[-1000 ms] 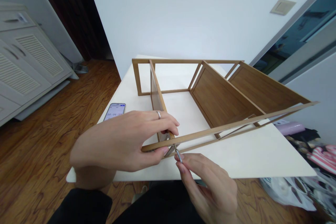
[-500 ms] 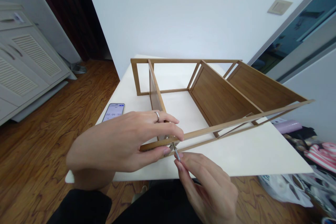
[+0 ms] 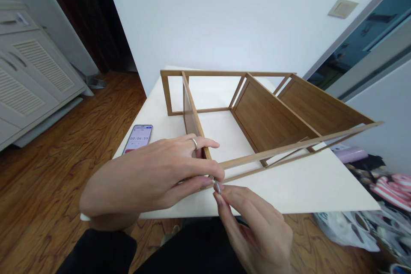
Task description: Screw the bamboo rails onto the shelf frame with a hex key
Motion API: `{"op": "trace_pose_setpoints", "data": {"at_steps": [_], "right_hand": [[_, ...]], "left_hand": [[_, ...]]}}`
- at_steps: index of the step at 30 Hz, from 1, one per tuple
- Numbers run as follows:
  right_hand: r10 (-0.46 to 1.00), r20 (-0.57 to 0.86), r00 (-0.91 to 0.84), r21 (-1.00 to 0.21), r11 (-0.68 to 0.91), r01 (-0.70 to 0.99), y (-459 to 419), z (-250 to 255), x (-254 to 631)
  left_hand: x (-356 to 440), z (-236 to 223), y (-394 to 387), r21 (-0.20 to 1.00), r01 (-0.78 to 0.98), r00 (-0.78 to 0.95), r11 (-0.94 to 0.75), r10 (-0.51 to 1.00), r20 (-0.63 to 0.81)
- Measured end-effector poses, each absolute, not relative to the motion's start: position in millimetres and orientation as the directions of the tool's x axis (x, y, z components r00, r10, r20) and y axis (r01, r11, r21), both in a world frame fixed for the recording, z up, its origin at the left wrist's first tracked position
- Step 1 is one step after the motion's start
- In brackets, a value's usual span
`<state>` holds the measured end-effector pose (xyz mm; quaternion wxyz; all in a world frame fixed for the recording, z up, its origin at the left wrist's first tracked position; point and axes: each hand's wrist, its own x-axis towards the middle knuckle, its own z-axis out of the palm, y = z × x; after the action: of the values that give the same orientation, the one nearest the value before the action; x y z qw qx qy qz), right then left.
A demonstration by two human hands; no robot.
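A brown wooden shelf rack [image 3: 272, 115] lies on its side on the white table [image 3: 308, 192], with several panels set between its long rails. At its near left corner my left hand [image 3: 173, 167], with a ring on one finger, is closed around the near rail [image 3: 250, 157], thumb below and index finger above. My right hand [image 3: 257, 222] pinches a slim silver metal bolt [image 3: 217, 187] between thumb and fingertips. The bolt's upper end points into the gap between my left thumb and index finger. That end is mostly hidden, so I cannot tell whether it sits in a hole.
Left on the table is a phone [image 3: 138, 137] with a running timer. A white louvred cabinet [image 3: 32, 68] stands on the wooden floor at left. Plastic bags [image 3: 346, 227] and striped cloth [image 3: 393, 190] lie beyond the table's right edge. A wall rises behind the rack.
My left thumb and index finger have closed in over the rail's end and cover more of it. The bolt in my right hand has moved slightly up, and less of it shows.
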<state>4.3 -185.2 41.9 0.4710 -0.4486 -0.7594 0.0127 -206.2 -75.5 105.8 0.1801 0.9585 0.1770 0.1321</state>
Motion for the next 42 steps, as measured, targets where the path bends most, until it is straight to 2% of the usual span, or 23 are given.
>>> {"op": "trace_pose_setpoints", "data": {"at_steps": [7, 11, 19, 28, 42], "right_hand": [[0.75, 0.652, -0.11, -0.54, 0.561, 0.627, -186.8, 45.4, -1.2], [0.756, 0.65, -0.081, -0.55, 0.541, 0.636, -188.8, 42.4, -2.8], [0.736, 0.672, -0.077, -0.506, 0.533, 0.679, -190.0, 40.9, -4.4], [0.677, 0.718, -0.162, -0.371, 0.569, 0.734, -188.9, 41.1, -0.2], [0.672, 0.716, -0.191, -0.345, 0.578, 0.74, -190.1, 40.9, 6.0]], "left_hand": [[-206.0, 102.9, -80.4, 0.376, 0.311, 0.892, -0.873, 0.405, 0.2], [-204.9, 104.2, -84.1, 0.358, 0.335, 0.889, -0.871, 0.418, 0.185], [-203.6, 98.7, -84.7, 0.326, 0.369, 0.875, -0.87, 0.444, 0.193], [-202.4, 98.9, -84.8, 0.338, 0.377, 0.86, -0.863, 0.461, 0.218], [-202.9, 98.5, -84.7, 0.346, 0.383, 0.865, -0.857, 0.464, 0.191]]}}
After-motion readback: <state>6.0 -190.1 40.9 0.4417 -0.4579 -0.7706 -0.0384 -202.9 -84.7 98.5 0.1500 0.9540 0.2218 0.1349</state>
